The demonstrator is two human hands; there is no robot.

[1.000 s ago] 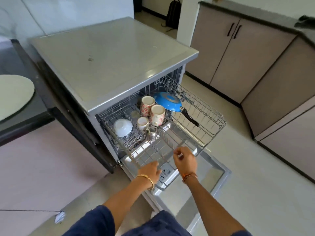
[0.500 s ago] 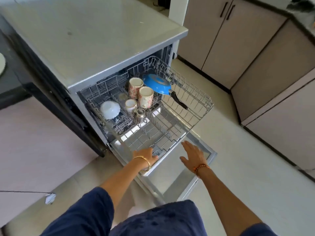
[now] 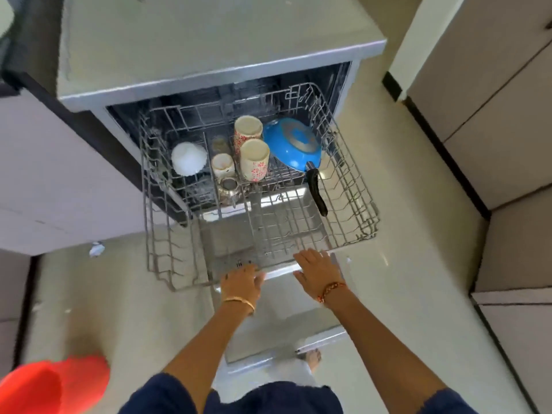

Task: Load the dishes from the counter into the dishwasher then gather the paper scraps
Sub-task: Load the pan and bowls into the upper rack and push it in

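Note:
The dishwasher's lower wire rack (image 3: 355, 201) stands pulled out over the open door (image 3: 283, 321). In it sit a blue pan (image 3: 291, 147) with a black handle, two floral cups (image 3: 254, 158), a small cup (image 3: 222, 165), a white bowl (image 3: 188, 158) upside down and a small steel vessel (image 3: 228, 188). My left hand (image 3: 242, 283) grips the rack's front rim with curled fingers. My right hand (image 3: 316, 271) lies flat with straight fingers against the same rim. A white paper scrap (image 3: 96, 249) lies on the floor to the left.
The dishwasher's grey top (image 3: 209, 40) fills the upper view. Beige cabinets (image 3: 493, 115) line the right side, with pale floor between them and the door. A blurred red object (image 3: 50, 383) sits at the lower left. My bare foot (image 3: 312, 355) shows beside the door's edge.
My view has swung to look steeply down onto the rack. My right hand has let go of the wires, opened and settled flat at the front rim. My left hand stays on the rim.

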